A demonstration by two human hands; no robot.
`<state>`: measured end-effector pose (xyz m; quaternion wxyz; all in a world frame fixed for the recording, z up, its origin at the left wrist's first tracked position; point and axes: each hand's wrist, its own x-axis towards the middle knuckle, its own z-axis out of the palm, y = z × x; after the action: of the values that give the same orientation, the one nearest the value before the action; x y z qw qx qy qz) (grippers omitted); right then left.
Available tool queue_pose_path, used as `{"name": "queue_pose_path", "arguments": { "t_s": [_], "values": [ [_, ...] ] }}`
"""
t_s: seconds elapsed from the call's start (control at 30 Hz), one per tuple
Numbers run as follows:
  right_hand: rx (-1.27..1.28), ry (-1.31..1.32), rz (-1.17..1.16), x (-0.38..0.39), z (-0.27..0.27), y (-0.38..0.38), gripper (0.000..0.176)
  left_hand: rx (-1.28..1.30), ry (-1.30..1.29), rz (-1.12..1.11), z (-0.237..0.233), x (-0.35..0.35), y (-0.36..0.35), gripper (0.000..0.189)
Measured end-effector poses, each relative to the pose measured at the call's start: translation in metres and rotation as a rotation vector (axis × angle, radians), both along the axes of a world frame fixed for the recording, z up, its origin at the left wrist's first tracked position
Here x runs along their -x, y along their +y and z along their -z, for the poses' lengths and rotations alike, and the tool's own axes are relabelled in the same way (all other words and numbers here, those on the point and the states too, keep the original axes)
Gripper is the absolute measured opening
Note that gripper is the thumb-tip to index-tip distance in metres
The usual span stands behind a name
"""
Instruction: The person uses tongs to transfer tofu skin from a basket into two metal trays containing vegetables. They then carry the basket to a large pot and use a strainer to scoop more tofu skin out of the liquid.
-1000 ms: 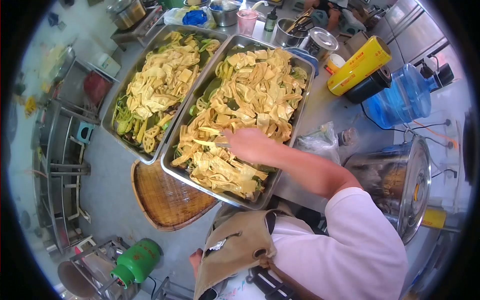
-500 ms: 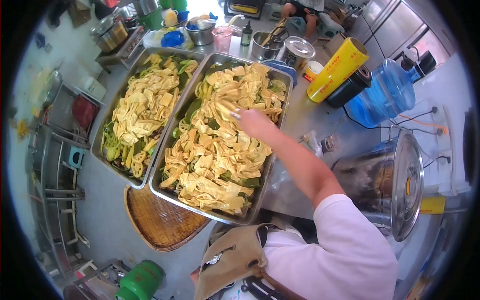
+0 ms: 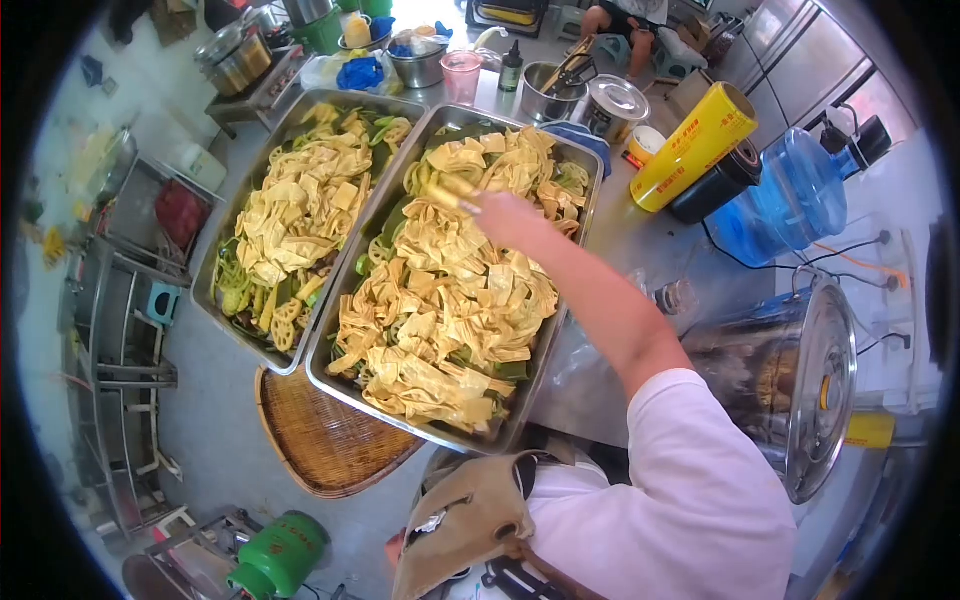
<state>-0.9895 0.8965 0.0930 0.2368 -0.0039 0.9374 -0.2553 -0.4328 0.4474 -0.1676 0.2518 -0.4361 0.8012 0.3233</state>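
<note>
My right hand (image 3: pixel 507 218) is closed round what looks like a flat brush (image 3: pixel 455 195) with a metal band, partly smeared by motion. The brush is over the far part of the right steel tray (image 3: pixel 322 385), which is heaped with folded tofu skin (image 3: pixel 440 320) on green leaves and sliced vegetables. Beside it, the left steel tray (image 3: pixel 203 290) holds more tofu skin, with lotus root slices (image 3: pixel 287 325) at its near end. Of my left hand (image 3: pixel 395 547), only a sliver of skin shows beside a tan bag (image 3: pixel 470 520); its fingers are hidden.
A woven basket (image 3: pixel 330 440) lies below the trays. A yellow cling film roll (image 3: pixel 693 145), a blue water jug (image 3: pixel 785 200) and a large steel pot (image 3: pixel 760 350) stand on the right. A green gas cylinder (image 3: pixel 280 555) stands on the floor. Another person (image 3: pixel 620 25) sits far back.
My right hand and the brush have moved a little toward the far left over the right tray. The view has shifted slightly, and the trays sit a little further right.
</note>
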Motion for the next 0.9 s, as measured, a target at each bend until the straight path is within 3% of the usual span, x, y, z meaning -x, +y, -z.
{"name": "queue_pose_path", "arguments": {
  "t_s": [0.1, 0.23, 0.33, 0.4, 0.5, 0.7, 0.8, 0.9],
  "values": [
    [-0.035, 0.075, -0.111, -0.006, 0.039, -0.026, 0.035, 0.019, -0.01, -0.003, 0.009, -0.022, -0.001, 0.036],
    [-0.016, 0.107, -0.335, -0.046, 0.002, -0.023, 0.038, 0.032, -0.01, -0.052, 0.01, -0.032, -0.003, 0.037],
    [-0.038, 0.105, -0.067, -0.044, -0.005, 0.009, 0.038, 0.031, -0.007, -0.076, 0.016, -0.027, -0.007, 0.038],
    [-0.228, 0.212, 0.146, -0.027, 0.013, 0.044, 0.039, 0.032, -0.007, -0.089, 0.018, -0.023, -0.007, 0.038],
    [-0.405, 0.211, 0.172, 0.0, 0.042, 0.106, 0.035, 0.037, 0.0, -0.103, 0.018, -0.017, -0.006, 0.039],
    [-0.6, 0.061, 0.02, -0.007, -0.008, 0.149, 0.026, 0.032, 0.013, -0.133, 0.017, -0.006, -0.008, 0.04],
    [-0.551, 0.098, -0.008, 0.002, -0.034, 0.149, 0.024, 0.028, 0.017, -0.119, 0.017, -0.001, -0.015, 0.041],
    [-0.478, 0.18, 0.086, 0.042, 0.007, 0.145, 0.022, 0.043, -0.024, 0.012, 0.027, 0.0, -0.035, 0.036]
  ]
}}
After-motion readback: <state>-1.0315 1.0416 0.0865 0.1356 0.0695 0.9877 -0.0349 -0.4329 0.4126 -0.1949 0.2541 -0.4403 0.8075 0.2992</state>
